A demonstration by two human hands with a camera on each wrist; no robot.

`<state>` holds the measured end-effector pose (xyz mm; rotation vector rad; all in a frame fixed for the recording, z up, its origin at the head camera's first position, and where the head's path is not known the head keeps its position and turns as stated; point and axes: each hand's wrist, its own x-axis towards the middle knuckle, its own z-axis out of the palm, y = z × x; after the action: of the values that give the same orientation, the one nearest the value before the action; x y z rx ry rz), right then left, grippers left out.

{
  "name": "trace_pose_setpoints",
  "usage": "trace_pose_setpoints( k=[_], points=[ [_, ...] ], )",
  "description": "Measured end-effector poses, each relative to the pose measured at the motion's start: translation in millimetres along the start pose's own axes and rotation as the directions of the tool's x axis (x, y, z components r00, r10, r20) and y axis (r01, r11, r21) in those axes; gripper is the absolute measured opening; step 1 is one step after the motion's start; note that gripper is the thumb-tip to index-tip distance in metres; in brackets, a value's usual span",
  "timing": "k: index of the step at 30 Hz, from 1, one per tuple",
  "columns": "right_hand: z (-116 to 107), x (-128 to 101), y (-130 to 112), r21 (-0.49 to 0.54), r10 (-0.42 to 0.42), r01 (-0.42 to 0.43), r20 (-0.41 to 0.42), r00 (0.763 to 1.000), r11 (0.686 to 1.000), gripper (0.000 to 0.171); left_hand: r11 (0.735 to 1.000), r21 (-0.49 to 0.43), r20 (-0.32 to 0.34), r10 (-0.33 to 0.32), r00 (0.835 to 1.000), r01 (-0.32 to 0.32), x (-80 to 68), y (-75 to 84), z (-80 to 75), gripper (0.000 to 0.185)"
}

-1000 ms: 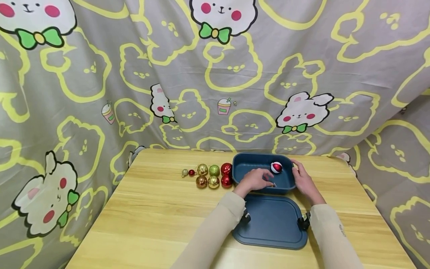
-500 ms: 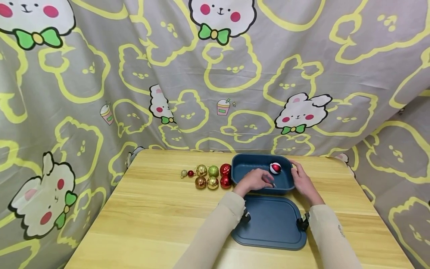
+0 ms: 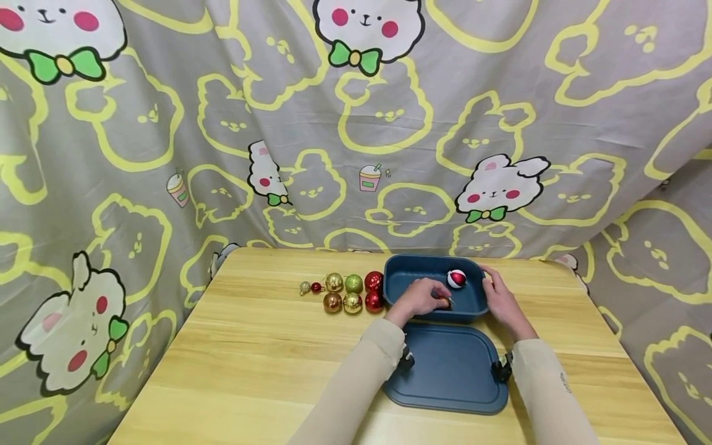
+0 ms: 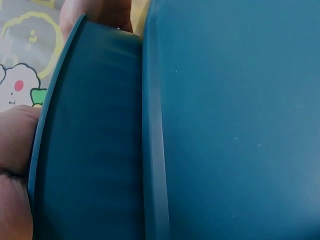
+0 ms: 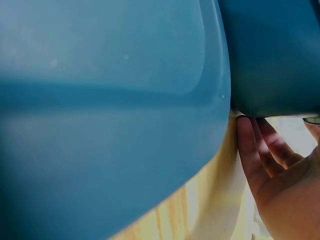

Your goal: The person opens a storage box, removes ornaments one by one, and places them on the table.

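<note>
Behind, a bunny-print cloth (image 3: 356, 123) drapes around the light wooden table (image 3: 261, 358).

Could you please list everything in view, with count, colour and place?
Box: one, dark blue, open, back right of the table.
Lid: one, dark blue, flat in front of the box.
Red-white ball: one, inside the box.
Small dark thing: one, at the left fingertips inside the box; kind unclear.
Baubles: eight, gold, green and red, in two rows left of the box.
Table: one, light wood.
Curtain: grey with yellow and white rabbits, behind.
Left hand: in the box, fingers curled on the small thing.
Right hand: against the box's right end.
</note>
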<state>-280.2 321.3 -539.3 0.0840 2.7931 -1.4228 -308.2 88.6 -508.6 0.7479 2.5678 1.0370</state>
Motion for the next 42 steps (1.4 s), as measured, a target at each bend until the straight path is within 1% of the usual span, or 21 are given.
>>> trace_pose_setpoints(
  k=[11,14,18,22,29,32,34,39,42],
  points=[
    [1,-2,3,-0.009,-0.016,0.016,-0.005,1.000,1.000,0.057,1.000,0.003,-0.047,0.011,0.999,-0.011,-3.4,-2.0,1.4,0.020],
    [1,-2,3,-0.007,-0.011,0.011,-0.005,1.000,1.000,0.057,1.000,-0.010,-0.061,0.018,0.998,-0.019,-4.1,-3.4,1.4,0.020],
    [2,-1,3,-0.006,-0.010,0.010,-0.006,1.000,1.000,0.057,0.999,-0.033,-0.108,0.026,0.994,-0.030,-5.0,-5.5,1.6,0.022],
    [2,-1,2,-0.004,-0.011,0.011,-0.007,1.000,1.000,0.057,0.998,-0.046,-0.166,0.035,0.986,-0.043,-5.3,-6.8,1.6,0.022],
    [1,0,2,-0.010,-0.016,0.016,-0.007,1.000,1.000,0.057,0.995,-0.068,-0.221,0.052,0.974,-0.069,-5.5,-7.0,1.2,0.024],
    [1,0,2,-0.012,-0.016,0.016,-0.006,1.000,1.000,0.057,0.990,-0.114,-0.236,0.057,0.970,-0.085,-6.1,-7.9,0.3,0.024],
    [0,-1,2,-0.012,-0.014,0.014,-0.005,1.000,1.000,0.057,0.981,-0.170,-0.240,0.050,0.969,-0.092,-6.7,-9.4,-0.8,0.024],
    [0,0,1,-0.009,-0.015,0.015,-0.007,1.000,1.000,0.057,0.945,-0.307,-0.247,0.036,0.968,-0.113,-8.2,-13.7,-4.8,0.025],
    [0,0,1,-0.009,-0.016,0.016,-0.012,1.000,1.000,0.057,0.925,-0.354,-0.260,0.042,0.965,-0.136,-8.0,-15.6,-6.3,0.025]
  ],
)
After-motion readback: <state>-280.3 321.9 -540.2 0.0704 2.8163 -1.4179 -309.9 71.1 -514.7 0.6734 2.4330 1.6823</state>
